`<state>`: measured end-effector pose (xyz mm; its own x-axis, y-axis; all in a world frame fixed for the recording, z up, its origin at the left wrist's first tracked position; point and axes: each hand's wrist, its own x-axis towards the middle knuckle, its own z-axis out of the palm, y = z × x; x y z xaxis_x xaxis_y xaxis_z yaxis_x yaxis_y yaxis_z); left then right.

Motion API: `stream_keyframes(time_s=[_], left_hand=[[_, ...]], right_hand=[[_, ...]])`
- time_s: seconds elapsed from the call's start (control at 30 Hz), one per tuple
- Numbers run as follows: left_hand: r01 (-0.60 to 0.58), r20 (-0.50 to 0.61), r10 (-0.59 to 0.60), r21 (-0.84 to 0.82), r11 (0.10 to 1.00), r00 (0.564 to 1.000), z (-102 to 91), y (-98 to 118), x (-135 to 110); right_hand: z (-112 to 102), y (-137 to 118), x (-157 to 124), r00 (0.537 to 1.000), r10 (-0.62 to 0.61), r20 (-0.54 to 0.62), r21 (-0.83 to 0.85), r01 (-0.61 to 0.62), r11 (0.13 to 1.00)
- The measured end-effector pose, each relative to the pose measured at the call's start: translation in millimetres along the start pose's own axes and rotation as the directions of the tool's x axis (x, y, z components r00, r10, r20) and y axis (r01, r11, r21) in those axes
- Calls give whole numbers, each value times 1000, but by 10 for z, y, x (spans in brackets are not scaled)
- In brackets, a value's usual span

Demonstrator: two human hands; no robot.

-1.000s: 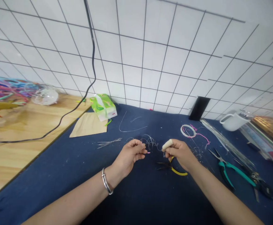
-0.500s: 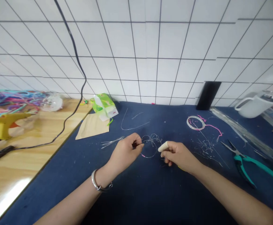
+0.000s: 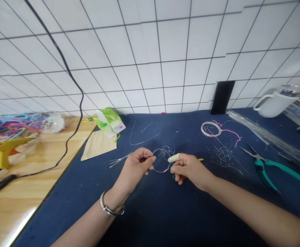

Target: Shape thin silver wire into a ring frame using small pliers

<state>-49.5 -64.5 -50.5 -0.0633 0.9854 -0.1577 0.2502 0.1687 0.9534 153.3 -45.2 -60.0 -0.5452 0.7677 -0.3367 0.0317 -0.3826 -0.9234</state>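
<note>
One curled wire (image 3: pixel 164 150) with pink piece (image 3: pixel 165 170) lies between left hand (image 3: pixel 137 167) and right hand (image 3: pixel 189 168), above dark-blue cloth (image 3: pixel 150 212); left fingertips pinch wire, right fingers bent, grip unclear.

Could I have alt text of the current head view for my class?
A person's left hand pinches thin curled wire with a small pink piece, while the right hand, wearing a pale finger cover, is close to it over a dark blue surface. Pliers and a white ring lie to the right; a yellow glue gun is at far left.
</note>
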Motion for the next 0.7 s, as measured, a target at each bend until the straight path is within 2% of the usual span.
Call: stream_keyframes(time_s=[0.2,0.37,0.53,0.7], left_hand=[[-19,-24,19,14,1000,1000,92,-51,-23],[-72,-10,75,163,984,997,98,-63,-44],[-211,-79,278,469,857,957,40,-22,-67],[-259,-72,362,574,777,929,15,-27,-57]], right_hand=[[56,55,-20,999,33,43,84,-36,996],[93,130,-6,994,68,88,140,-80,987],[69,123,0,995,74,71,206,-88,975],[52,87,-12,988,93,122,199,-116,973]])
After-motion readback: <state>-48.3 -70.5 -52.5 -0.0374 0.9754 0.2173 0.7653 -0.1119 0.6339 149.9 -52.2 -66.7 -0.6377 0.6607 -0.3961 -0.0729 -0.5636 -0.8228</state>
